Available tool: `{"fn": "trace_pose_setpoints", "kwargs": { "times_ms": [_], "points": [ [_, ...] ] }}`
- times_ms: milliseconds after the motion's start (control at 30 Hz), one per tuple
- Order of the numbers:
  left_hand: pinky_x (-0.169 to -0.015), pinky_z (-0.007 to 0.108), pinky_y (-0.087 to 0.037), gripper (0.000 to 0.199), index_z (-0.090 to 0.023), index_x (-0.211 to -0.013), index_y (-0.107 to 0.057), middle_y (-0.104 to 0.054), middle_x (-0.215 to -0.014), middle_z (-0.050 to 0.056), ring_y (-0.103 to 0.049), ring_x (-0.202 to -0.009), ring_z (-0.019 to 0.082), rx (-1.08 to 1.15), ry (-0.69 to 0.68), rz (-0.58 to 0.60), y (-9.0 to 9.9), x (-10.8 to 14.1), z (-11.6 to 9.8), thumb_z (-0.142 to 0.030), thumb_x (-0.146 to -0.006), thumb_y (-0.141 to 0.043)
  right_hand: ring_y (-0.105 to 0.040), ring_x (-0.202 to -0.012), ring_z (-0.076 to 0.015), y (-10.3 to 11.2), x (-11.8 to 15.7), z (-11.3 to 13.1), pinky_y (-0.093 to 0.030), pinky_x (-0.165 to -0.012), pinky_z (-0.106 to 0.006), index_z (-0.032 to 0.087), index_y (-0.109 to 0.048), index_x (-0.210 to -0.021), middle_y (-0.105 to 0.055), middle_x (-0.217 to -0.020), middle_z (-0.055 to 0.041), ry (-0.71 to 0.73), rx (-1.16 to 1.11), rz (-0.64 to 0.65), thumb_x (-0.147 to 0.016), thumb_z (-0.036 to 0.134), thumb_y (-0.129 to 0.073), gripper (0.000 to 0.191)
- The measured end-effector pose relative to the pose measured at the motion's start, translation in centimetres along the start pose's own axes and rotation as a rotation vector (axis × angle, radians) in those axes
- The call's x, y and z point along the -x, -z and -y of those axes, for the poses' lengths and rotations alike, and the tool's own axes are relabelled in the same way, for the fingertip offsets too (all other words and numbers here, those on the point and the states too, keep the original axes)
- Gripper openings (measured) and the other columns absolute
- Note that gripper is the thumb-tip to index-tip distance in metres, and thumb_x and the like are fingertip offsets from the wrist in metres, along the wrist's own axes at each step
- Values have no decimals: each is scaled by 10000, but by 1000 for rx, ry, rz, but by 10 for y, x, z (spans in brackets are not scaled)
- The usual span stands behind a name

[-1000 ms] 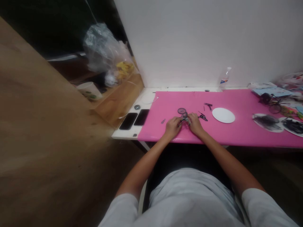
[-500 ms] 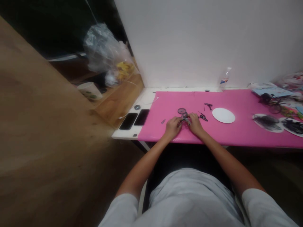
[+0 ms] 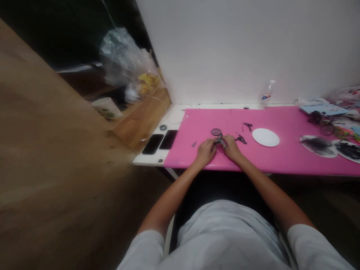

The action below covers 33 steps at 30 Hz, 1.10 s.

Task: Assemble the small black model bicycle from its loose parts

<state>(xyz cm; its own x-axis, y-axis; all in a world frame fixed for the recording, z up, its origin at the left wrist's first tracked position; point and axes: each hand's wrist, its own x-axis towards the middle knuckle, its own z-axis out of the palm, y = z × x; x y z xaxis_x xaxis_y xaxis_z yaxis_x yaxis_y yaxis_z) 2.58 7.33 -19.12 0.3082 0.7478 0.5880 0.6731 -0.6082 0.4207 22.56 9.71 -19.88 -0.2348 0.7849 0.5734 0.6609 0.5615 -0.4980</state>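
My left hand (image 3: 206, 151) and my right hand (image 3: 232, 147) meet over the pink table cover, fingers closed on a small grey-and-black model part (image 3: 219, 141). The fingers hide much of this part, and its exact shape is too small to make out. Just beyond it lies a dark spoked toy wheel (image 3: 216, 132). Right of my right hand are a cluster of thin black parts (image 3: 241, 139) and a black angled piece (image 3: 248, 125). A small grey piece (image 3: 194, 144) rests left of my left hand.
A white round plate (image 3: 266, 137) lies to the right. Further right, more plates hold black parts (image 3: 316, 144), with a small model bicycle (image 3: 323, 120) behind. Two phones (image 3: 153, 144) lie on the left end. A clear bottle (image 3: 267, 92) stands by the wall.
Both hands stay in nearly the same place around the small model part, with only slight finger movement. Everything else on the table is unmoved.
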Motion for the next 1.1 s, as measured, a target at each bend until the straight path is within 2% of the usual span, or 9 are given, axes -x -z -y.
{"fn": "trace_pose_setpoints", "kwargs": {
  "times_ms": [133, 500, 833, 1100],
  "points": [
    [-874, 332, -570, 460, -242, -1372, -650, -710, -1156, 76, -696, -988, 220, -2, -15, 15, 1, 0, 0, -126, -927, -652, -551, -980, -318, 0, 0, -1, -502, -880, -467, 198, -654, -1022, -667, -1039, -126, 16, -1, -1, -932, 152, -540, 152],
    [-819, 304, -556, 488, -272, -1432, -624, -664, -1100, 73, -672, -929, 203, -24, -2, 2, 2, 1, -2, -137, -964, -595, -542, -998, -319, 3, 1, 3, -492, -907, -472, 198, -651, -1043, -659, -1050, -123, -4, 48, -24, -963, 218, -582, 108],
    [-805, 294, -544, 456, -259, -1428, -630, -662, -1080, 71, -662, -905, 198, -20, -3, -7, 2, 0, -2, -152, -988, -576, -537, -979, -322, 1, 1, 1, -489, -878, -475, 205, -620, -1016, -643, -1054, -139, 17, 67, 30, -986, 204, -491, 132],
    [-812, 296, -546, 395, -247, -1399, -649, -674, -1094, 81, -669, -921, 198, -8, -15, -6, 3, 0, -4, -206, -1012, -581, -531, -985, -326, 1, 1, 1, -493, -885, -481, 204, -614, -1010, -640, -1046, -131, 12, 91, 5, -960, 237, -571, 74]
  ]
}}
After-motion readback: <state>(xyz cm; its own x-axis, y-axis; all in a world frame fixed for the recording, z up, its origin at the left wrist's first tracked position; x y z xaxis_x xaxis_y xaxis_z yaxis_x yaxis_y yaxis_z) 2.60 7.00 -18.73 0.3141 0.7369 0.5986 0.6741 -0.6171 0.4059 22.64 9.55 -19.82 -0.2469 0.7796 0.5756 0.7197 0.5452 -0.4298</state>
